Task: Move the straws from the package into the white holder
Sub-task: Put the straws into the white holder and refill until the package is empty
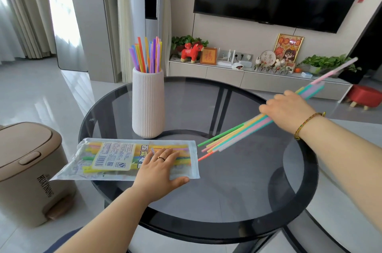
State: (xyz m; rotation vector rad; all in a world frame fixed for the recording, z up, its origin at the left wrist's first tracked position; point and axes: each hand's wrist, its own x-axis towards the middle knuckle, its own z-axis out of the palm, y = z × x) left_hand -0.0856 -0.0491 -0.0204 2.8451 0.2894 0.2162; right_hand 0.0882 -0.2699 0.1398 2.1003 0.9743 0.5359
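Note:
A clear plastic straw package [107, 159] lies flat on the round dark glass table [237, 201], with coloured straws still inside. My left hand [161, 168] presses flat on the package's right end, fingers spread. My right hand [289, 108] hovers over the table's right side, shut on a bundle of coloured straws [231, 135] whose lower tips sit just outside the package's opening. A ribbed white holder [147, 104] stands upright behind the package, with several coloured straws [147, 56] sticking out of its top.
A beige pedal bin [26, 168] stands on the floor left of the table. Behind the table runs a low TV cabinet [258, 77] with ornaments and plants, a dark TV above it. A red stool [365, 95] sits at the far right.

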